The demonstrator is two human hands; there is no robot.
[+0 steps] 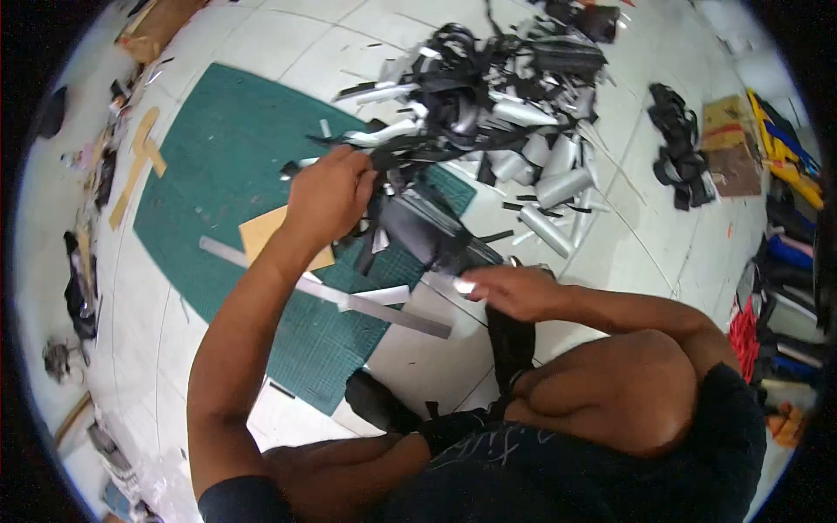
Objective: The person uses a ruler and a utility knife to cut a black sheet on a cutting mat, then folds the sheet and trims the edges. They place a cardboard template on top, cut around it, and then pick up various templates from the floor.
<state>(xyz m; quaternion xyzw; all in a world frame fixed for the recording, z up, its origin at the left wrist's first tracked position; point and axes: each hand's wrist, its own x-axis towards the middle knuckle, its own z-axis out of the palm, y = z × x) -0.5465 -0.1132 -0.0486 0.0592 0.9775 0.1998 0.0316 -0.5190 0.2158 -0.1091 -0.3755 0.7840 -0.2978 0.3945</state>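
Both hands grip: our left hand [330,196] fingers clench a black piece [410,228], right hand [514,292] fingers pinch a silver piece [462,285] beside the green mat [227,157].

Black short-sleeved shirt [523,471], faint scribbled print

The white tiled floor [636,253] carries a green cutting mat [227,166], a heap of black and silver scraps [497,96], and cardboard pieces [728,144] toward its right edge.

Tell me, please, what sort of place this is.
Probably a small floor workshop for cutting fabric or leather: a green cutting mat, a long metal ruler and a heap of black and silver offcuts.
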